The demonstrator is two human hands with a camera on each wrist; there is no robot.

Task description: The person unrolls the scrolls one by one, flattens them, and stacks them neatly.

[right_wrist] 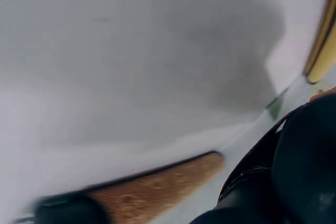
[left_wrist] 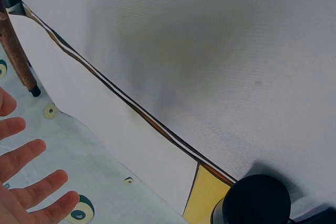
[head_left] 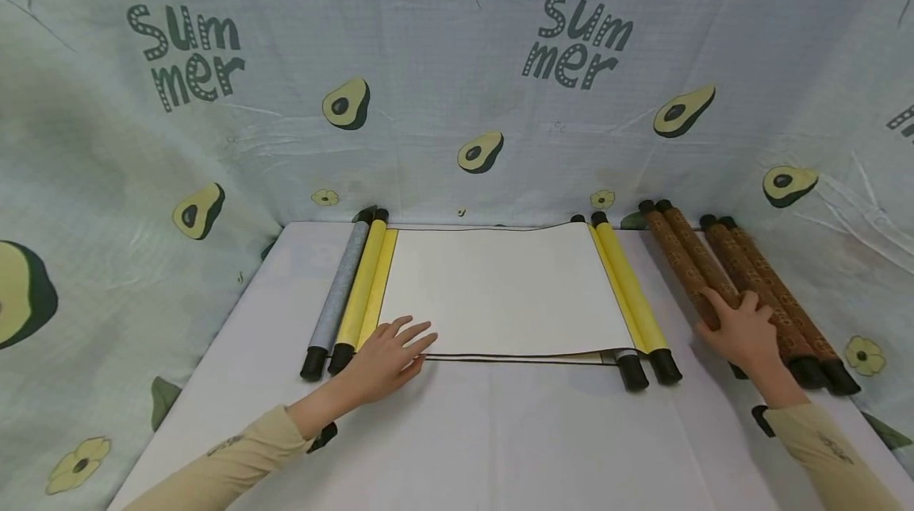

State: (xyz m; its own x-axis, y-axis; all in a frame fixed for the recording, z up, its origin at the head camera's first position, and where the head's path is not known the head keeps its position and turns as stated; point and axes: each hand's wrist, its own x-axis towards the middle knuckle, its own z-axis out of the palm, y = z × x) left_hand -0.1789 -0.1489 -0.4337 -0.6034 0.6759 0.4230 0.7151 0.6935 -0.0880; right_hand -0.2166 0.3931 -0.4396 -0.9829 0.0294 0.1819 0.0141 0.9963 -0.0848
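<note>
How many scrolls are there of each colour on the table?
Yellow scroll, opened out flat: 1
Grey rolled scroll: 1
Brown rolled scrolls: 2, with the right hand on one
Total: 4 scrolls

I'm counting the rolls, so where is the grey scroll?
In the head view the grey scroll lies at the table's left, outermost, directly beside the open scroll's yellow roller, just beyond the left hand.

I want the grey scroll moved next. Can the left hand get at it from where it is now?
Probably yes. The left hand rests open on the white sheet's near corner; the grey scroll lies just beyond the yellow roller, with nothing covering it.
</note>
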